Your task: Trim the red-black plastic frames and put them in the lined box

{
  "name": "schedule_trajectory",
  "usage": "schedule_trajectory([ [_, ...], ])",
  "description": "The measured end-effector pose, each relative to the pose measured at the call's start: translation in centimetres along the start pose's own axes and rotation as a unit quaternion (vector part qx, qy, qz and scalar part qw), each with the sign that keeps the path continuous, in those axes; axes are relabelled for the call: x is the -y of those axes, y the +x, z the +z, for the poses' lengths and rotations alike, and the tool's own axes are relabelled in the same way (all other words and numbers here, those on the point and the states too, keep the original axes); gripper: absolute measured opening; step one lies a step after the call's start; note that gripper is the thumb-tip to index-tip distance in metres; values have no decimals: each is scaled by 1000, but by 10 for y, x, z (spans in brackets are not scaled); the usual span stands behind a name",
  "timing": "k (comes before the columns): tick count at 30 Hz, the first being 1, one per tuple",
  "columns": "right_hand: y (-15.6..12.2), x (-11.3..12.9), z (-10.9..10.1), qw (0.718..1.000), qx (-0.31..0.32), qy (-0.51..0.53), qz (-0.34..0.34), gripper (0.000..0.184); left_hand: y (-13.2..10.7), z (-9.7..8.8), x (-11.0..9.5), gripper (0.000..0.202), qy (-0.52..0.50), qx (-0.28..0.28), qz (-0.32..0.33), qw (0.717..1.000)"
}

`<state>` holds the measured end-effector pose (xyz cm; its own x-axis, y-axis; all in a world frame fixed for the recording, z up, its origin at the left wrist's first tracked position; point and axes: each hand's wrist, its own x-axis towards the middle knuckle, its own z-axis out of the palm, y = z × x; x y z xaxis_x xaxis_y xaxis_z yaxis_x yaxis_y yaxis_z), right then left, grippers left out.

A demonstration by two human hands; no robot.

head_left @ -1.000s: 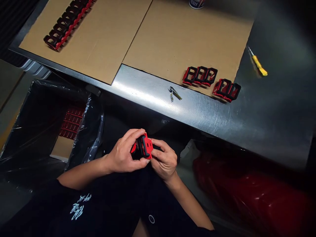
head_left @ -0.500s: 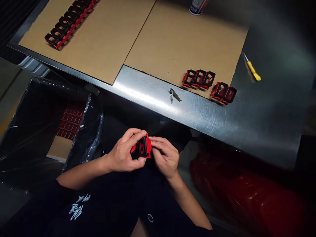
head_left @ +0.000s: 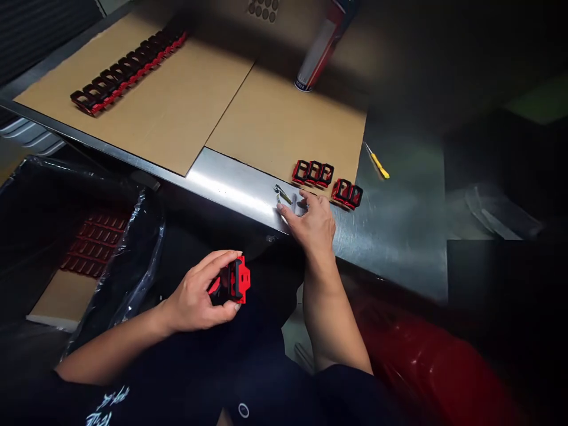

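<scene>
- The hands are well apart: the left hand (head_left: 193, 290) sits below the front edge of the steel tabletop (head_left: 393, 236), and the right hand (head_left: 314, 223) lies open on that edge.
- The left hand is clamped on a red-and-black plastic part (head_left: 232, 283), fingers across its top and thumb beneath. The part is below the edge, in front of the person's body, and much nearer the left hand than the right. Its long axis seems to run left to right, though this is hard to judge.
- The right hand's fingers spread over small metal clippers (head_left: 283, 194) on the tabletop; contact is hard to tell.
- Beyond the edge, on cardboard sheets (head_left: 270, 121), lie a long row of red-and-black frames (head_left: 126, 74) and two short groups (head_left: 313, 173) (head_left: 347, 193).
- Farther along the edge, on bare steel, lies a yellow-handled screwdriver (head_left: 379, 165).
- Farther back stands a tilted spray can (head_left: 322, 44); its label is too blurred to read.
- Below the edge, to the left, a plastic-lined bin (head_left: 133, 266) holds red parts.
- The dark shirt (head_left: 190, 384) bears white lettering, too cut off to read.
</scene>
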<state>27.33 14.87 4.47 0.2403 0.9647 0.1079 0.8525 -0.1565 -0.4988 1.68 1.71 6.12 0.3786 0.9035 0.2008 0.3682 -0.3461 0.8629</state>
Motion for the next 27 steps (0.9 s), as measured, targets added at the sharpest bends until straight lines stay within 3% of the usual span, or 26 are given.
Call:
schedule_trajectory([
  [5, -2, 13, 15, 1000, -4, -23, -11, 42, 3, 3, 2, 81, 17, -20, 42, 999],
  [9, -3, -3, 21, 995, -83, 10, -55, 24, 6, 3, 4, 85, -5, -21, 61, 998],
  [12, -18, -15, 9, 986, -99, 84, -102, 20, 6, 2, 6, 85, -26, -22, 72, 997],
  [14, -39, -17, -6, 977, -80, 130, -147, 18, 5, 1, 7, 85, -32, -20, 72, 997],
  [17, -84, -15, -32, 955, -3, 186, -230, 16, 4, 1, 7, 83, -31, -12, 61, 998],
  [19, -115, -11, -43, 935, 71, 240, -253, 26, 4, 1, 6, 80, -31, 3, 56, 998],
  [21, -141, -7, -47, 918, 106, 292, -248, 26, 4, 2, 6, 79, -28, 22, 48, 998],
  [27, -174, 2, -39, 907, 85, 358, -207, 10, 7, 5, 7, 77, -13, 66, 52, 996],
])
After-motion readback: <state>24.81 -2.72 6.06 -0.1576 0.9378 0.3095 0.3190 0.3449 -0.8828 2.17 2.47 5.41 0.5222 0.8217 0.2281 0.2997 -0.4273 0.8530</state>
